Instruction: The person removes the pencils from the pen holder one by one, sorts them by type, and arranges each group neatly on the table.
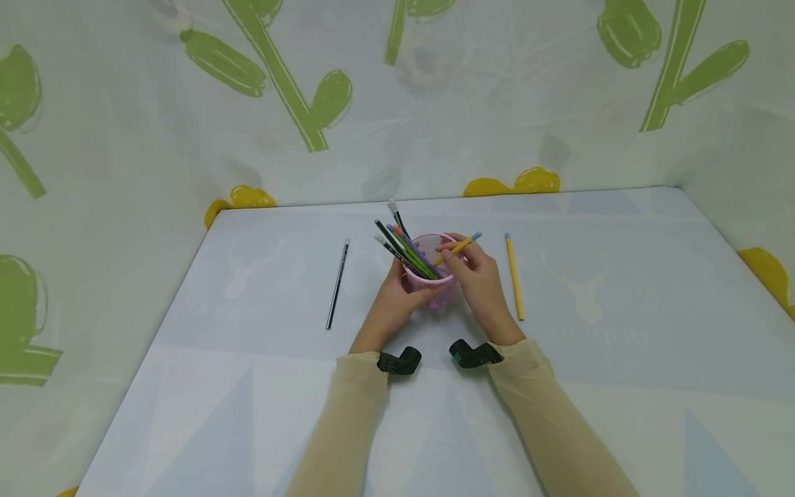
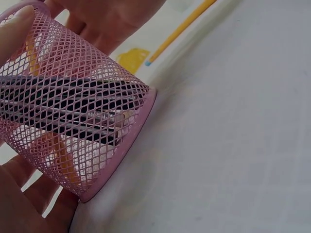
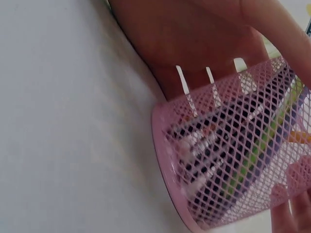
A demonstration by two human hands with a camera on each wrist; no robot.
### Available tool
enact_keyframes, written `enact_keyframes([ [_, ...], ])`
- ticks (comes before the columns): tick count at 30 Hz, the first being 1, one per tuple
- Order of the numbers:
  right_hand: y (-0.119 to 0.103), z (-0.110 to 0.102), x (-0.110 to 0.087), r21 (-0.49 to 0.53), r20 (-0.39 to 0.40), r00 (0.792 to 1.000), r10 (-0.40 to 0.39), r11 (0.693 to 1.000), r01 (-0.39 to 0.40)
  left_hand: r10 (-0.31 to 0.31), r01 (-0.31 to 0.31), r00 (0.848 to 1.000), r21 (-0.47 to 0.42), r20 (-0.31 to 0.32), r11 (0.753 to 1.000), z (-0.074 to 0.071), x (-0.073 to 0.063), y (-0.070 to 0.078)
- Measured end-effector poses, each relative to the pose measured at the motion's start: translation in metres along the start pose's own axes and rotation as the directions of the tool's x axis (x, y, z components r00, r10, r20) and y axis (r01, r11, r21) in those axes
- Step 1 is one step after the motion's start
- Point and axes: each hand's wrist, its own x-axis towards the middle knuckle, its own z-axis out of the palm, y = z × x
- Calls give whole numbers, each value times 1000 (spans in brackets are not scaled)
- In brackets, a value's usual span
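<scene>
A pink mesh pencil cup [image 1: 442, 298] stands at mid-table, filled with black, green and purple pencils [image 1: 406, 250] that lean left over its rim. My left hand [image 1: 393, 304] wraps around the cup's left side, thumb across the front; in the right wrist view its fingers show behind the mesh [image 3: 228, 141]. At the cup's right rim, my right hand [image 1: 483, 281] pinches a yellow pencil [image 1: 466, 244] with a blue end. Its lower part is inside the cup, and the blue end points up and right. Dark pencil shafts show through the cup wall [image 2: 109, 68] in the left wrist view.
A black pencil [image 1: 338, 284] lies on the table left of the cup. Right of my right hand lies another yellow pencil [image 1: 514, 277] with a blue end. Behind the table [image 1: 621, 276] hangs a white cloth [image 1: 472, 103] with green and yellow plant prints.
</scene>
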Motion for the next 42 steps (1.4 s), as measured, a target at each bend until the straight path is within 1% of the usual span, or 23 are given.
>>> enact_keyframes([
  [4,-2,-6,2,-20,-25,999,-34,999,34,1,-2,1000,20,4,1000,0,1,1],
  [6,-3,-9,2,-31,-50,998,-35,999,34,-6,5,1000,26,8,1000,1,1,1],
  [10,-5,-13,3,-19,-87,996,-22,1000,20,-19,19,1000,30,12,999,1,1,2],
  [13,-5,-16,4,34,-101,994,-31,999,34,-31,30,999,40,14,999,0,1,2],
  [17,-2,-21,5,77,-118,992,-36,996,45,-40,39,999,34,18,999,0,1,2],
  [19,-1,-23,6,102,-118,993,-31,994,43,-32,31,999,34,9,999,0,4,-7],
  [23,3,-27,7,157,-98,994,-53,985,68,-12,13,1000,40,-7,999,1,11,-24],
  [24,4,-28,7,173,-99,993,-60,982,77,-6,6,1000,44,-9,999,2,13,-28],
  [26,5,-29,7,214,-107,991,-75,972,97,1,-1,1000,43,-4,999,2,13,-28],
  [29,6,-30,7,276,-143,987,-78,954,115,5,-4,1000,45,-2,999,2,13,-28],
  [32,10,-31,10,366,-176,982,-74,921,135,-2,3,1000,49,-5,999,2,13,-27],
  [34,13,-32,12,424,-190,979,-75,893,151,-15,15,1000,53,-3,998,2,13,-27],
  [36,16,-34,15,461,-206,976,-74,872,164,-27,26,1000,51,5,998,1,13,-25],
  [38,17,-36,16,467,-226,972,-65,869,167,-28,28,999,44,17,999,0,11,-20],
  [42,19,-43,17,453,-274,961,-39,876,165,-19,18,999,34,30,999,0,5,-7],
])
